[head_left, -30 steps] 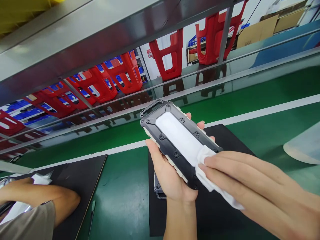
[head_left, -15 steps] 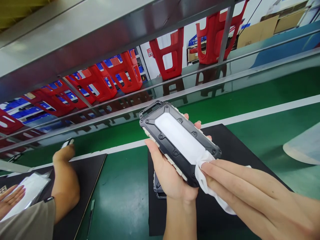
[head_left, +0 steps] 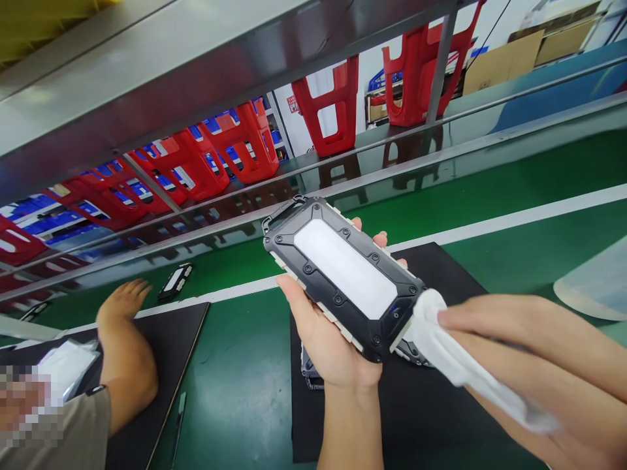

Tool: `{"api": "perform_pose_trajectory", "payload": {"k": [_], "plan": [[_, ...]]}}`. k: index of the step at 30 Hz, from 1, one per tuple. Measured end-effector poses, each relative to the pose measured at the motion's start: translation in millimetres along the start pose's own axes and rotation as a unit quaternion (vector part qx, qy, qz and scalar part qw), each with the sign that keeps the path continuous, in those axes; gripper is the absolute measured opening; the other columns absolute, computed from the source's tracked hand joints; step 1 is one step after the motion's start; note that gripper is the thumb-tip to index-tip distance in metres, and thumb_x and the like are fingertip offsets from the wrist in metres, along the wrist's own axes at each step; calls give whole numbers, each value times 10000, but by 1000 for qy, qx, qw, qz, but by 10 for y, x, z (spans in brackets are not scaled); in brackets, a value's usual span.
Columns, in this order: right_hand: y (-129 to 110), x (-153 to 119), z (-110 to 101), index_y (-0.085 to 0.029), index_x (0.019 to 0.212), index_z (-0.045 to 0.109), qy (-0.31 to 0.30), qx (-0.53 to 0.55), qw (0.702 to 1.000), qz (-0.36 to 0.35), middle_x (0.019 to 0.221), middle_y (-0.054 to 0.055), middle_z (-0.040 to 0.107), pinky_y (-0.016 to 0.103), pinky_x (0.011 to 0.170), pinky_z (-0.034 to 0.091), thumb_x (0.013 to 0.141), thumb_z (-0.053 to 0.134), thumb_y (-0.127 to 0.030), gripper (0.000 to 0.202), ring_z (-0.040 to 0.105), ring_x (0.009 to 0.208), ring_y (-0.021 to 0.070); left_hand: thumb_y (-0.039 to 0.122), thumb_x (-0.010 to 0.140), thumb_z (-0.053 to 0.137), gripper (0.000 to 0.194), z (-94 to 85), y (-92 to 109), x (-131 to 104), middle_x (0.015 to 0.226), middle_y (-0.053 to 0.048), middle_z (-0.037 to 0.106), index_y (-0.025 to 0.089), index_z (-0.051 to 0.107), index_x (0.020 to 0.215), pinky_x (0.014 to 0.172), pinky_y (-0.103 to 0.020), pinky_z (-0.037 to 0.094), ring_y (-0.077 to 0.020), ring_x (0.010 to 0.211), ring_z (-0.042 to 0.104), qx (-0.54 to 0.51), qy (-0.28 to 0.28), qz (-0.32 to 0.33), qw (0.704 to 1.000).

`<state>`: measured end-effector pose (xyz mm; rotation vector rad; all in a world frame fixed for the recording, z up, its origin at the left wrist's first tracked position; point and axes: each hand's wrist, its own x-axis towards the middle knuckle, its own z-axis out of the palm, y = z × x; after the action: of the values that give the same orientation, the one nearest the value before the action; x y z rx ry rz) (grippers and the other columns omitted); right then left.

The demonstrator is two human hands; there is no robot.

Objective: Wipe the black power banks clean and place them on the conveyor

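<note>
A black rugged power bank (head_left: 360,305) with a long white light panel lies tilted across my left hand (head_left: 326,339). The thumb presses one long edge and the fingertips show along the other. My right hand (head_left: 509,333) pinches a white cloth (head_left: 441,333), whose bunched tip is at the device's lower right corner; whether it touches, I cannot tell. Beneath, a second similar device (head_left: 309,369) rests on a black mat (head_left: 421,418), mostly hidden by my left hand and the held device.
At left, a co-worker's arm (head_left: 130,352) reaches over another black mat (head_left: 191,339) towards a similar device (head_left: 175,282) on the green surface. A thin tool (head_left: 179,418) lies between the mats. Red stools (head_left: 333,108) stand behind a metal rail.
My right hand has drawn the cloth off the white panel, down and right. The held device has shifted slightly left. The co-worker's hand has let go of its device, which now lies farther right.
</note>
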<state>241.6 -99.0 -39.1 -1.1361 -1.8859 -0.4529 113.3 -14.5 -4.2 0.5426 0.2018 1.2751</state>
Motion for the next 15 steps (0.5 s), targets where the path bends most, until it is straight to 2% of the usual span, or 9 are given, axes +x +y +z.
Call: {"api": "perform_pose_trajectory", "payload": {"k": [3, 5, 7, 10, 12, 15], "plan": [[-11, 283, 65, -146, 985, 607, -3, 35, 999, -34, 901, 65, 660, 226, 822, 512, 876, 471, -44, 202, 629, 860, 140, 718, 837, 238, 702, 9, -24, 3, 1202, -21, 651, 242, 654, 1143, 920, -370, 507, -222, 1061, 625, 8, -3, 6, 1000], [-25, 384, 132, -112, 950, 607, 17, 36, 999, -34, 856, 81, 643, 234, 793, 515, 863, 489, -25, 171, 615, 799, 140, 725, 836, 213, 733, 13, -25, 0, 1138, -22, 682, 226, 668, 1121, 921, -341, 506, -206, 1034, 638, 2, -21, 3, 1000], [-30, 397, 181, -98, 953, 612, 23, 32, 999, -32, 886, 105, 618, 273, 756, 524, 861, 513, -54, 143, 597, 792, 161, 730, 834, 206, 752, 9, -13, -5, 1091, -25, 701, 210, 675, 1108, 918, -324, 507, -197, 1012, 648, -8, -33, 3, 999], [-14, 338, 189, -92, 993, 616, -10, 20, 998, -54, 957, 133, 598, 318, 753, 534, 874, 462, -51, 199, 597, 837, 191, 727, 831, 244, 726, -9, 9, -8, 1116, -15, 691, 214, 665, 1125, 911, -322, 512, -194, 1007, 649, -18, -19, 14, 1000], [-12, 302, 170, -84, 1010, 621, -19, -2, 998, -65, 960, 142, 605, 313, 760, 538, 873, 410, -9, 263, 612, 871, 198, 729, 829, 250, 725, -19, 10, -6, 1096, -12, 699, 215, 667, 1124, 914, -314, 509, -191, 1011, 648, -21, -27, 16, 999], [-83, 251, 171, -83, 1023, 626, -1, -41, 997, -60, 925, 138, 642, 298, 770, 543, 875, 397, -8, 282, 640, 894, 206, 730, 832, 231, 738, -18, -14, -6, 1031, -10, 720, 212, 678, 1106, 923, -298, 501, -182, 1007, 651, -16, -54, 19, 998]]}}
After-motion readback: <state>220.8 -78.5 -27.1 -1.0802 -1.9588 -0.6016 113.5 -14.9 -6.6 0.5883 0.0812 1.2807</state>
